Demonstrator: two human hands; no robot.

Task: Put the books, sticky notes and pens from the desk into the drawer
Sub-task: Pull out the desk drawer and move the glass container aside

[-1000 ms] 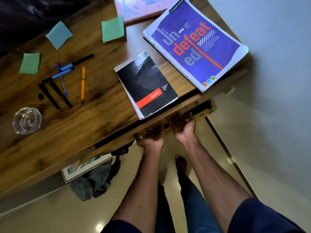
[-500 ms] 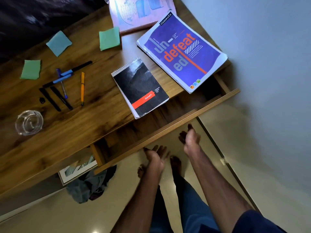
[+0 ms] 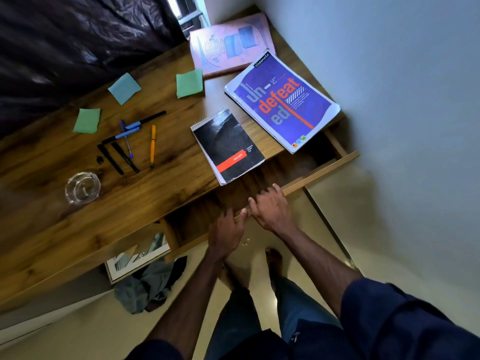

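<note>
1. At the 6 o'clock edge of the desk (image 3: 155, 201), the drawer (image 3: 322, 166) stands pulled out, its inside dark.
2. Left hand (image 3: 227, 233) hovers over the drawer front, fingers slack and apart.
3. Right hand (image 3: 270, 210) is just beside it at 2 o'clock, fingers loosely bent over the front board. Can't tell if it touches the board.
4. Black spiral pad (image 3: 228, 146) lies at 12 o'clock from the hands, one corner overhanging the drawer. Purple book (image 3: 280, 100) is at 1 o'clock, also overhanging, with the pink book (image 3: 228, 45) beyond it.
5. Pens (image 3: 127, 141) lie at 10 o'clock, the sticky notes (image 3: 189, 83) beyond them, and the glass (image 3: 82, 187) at 9 o'clock.
</note>
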